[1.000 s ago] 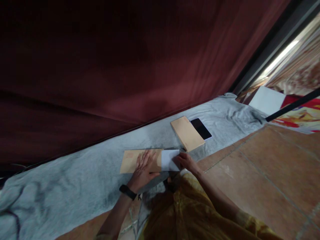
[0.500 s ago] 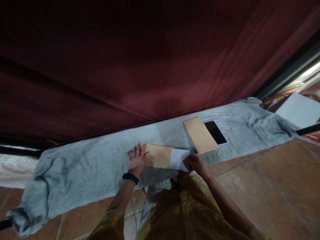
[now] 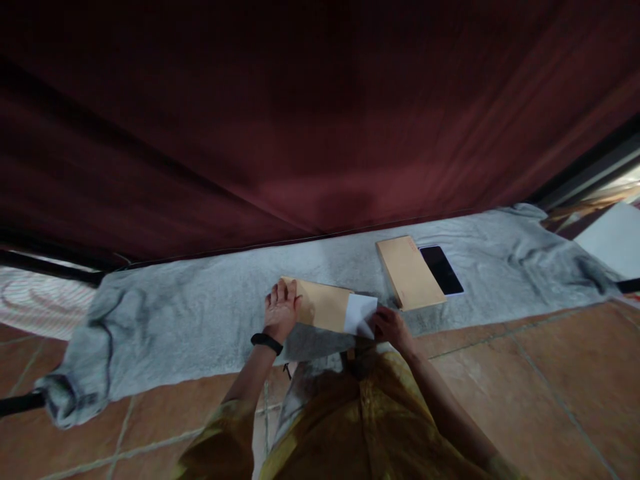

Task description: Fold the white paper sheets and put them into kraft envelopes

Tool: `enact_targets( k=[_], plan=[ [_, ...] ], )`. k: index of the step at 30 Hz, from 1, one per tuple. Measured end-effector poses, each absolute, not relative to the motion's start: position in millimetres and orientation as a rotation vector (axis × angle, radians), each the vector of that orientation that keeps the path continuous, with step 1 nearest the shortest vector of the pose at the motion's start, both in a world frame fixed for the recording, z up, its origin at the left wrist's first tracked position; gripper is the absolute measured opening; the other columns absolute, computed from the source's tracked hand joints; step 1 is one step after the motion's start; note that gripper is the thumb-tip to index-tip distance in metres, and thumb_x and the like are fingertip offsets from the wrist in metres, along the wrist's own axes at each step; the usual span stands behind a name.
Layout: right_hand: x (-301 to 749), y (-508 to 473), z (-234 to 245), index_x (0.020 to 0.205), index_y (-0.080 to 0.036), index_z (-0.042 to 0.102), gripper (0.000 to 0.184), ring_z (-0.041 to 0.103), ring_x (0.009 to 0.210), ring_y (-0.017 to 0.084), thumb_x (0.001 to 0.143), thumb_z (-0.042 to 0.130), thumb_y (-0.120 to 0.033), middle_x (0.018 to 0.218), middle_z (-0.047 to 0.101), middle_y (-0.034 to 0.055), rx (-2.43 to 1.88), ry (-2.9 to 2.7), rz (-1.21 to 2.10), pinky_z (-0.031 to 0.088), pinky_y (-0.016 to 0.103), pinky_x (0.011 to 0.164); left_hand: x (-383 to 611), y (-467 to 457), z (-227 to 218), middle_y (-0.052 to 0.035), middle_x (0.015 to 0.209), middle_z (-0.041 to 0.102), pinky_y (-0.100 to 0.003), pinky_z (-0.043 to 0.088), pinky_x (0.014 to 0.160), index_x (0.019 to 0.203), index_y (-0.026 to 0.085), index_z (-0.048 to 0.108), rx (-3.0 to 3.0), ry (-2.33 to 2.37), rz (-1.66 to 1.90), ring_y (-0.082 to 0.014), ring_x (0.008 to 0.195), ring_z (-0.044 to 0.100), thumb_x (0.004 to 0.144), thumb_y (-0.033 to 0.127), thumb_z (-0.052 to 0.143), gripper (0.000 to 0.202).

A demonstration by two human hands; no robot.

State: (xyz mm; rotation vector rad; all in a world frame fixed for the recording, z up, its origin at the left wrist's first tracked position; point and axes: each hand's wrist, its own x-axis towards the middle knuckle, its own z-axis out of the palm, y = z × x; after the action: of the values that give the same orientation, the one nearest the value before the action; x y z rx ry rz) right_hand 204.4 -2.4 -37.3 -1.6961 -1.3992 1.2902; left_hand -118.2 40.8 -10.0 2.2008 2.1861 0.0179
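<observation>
My left hand [image 3: 281, 310], with a dark band on its wrist, lies flat over the left end of a tan paper envelope [image 3: 323, 307]. From the envelope's right end sticks out a piece of white paper [image 3: 360, 315], its other part hidden inside. At the paper's outer edge my right hand [image 3: 391, 327] is closed, pinching it between the fingers. The envelope rests on a grey cloth, slightly tilted down to the right.
A stack of tan envelopes [image 3: 411, 273] lies to the right, beside a dark-screened phone [image 3: 441, 270]. All rest on a long grey cloth [image 3: 190, 320]. A dark red curtain [image 3: 320, 133] hangs behind; tiled floor [image 3: 500, 387] lies in front.
A little less of the white paper shows outside the envelope. The envelope's right end has tipped slightly lower. Both hands keep their holds while the view has shifted somewhat.
</observation>
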Motion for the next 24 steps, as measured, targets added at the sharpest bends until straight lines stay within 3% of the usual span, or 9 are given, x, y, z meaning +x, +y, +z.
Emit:
enact_targets(
  k=[7,13,24],
  plan=[
    [193,1,-33,0.068,-0.021,0.055,0.02,0.055,0.054,0.014,0.08,0.05,-0.036,0.056,0.056,-0.002,-1.652,-1.43,1.347,0.043,0.022,0.049,-115,43,-5,-0.0189,0.162,0.033,-0.056,0.036,0.11,0.153,0.019,0.039,2.178,2.178,-0.008,-0.0388,0.145,0.036,0.1,0.04,0.035,0.058],
    [188,1,-34,0.086,-0.022,0.06,0.018,0.063,0.057,0.018,0.075,0.057,-0.036,0.066,0.064,-0.0013,-1.658,-1.182,1.403,0.053,0.027,0.051,-113,44,4,-0.0211,0.163,0.031,-0.055,0.04,0.108,0.152,0.018,0.041,2.14,2.167,0.009,-0.0393,0.142,0.039,0.099,0.04,0.038,0.058],
    [173,5,-31,0.081,-0.02,0.061,0.013,0.067,0.055,0.017,0.078,0.064,-0.033,0.063,0.066,-0.0016,-1.661,-1.01,1.454,0.059,0.029,0.055,-111,50,10,-0.0173,0.152,0.048,-0.046,0.049,0.1,0.15,0.018,0.044,2.038,2.201,0.209,-0.0324,0.123,0.058,0.098,0.037,0.037,0.055]
  ],
)
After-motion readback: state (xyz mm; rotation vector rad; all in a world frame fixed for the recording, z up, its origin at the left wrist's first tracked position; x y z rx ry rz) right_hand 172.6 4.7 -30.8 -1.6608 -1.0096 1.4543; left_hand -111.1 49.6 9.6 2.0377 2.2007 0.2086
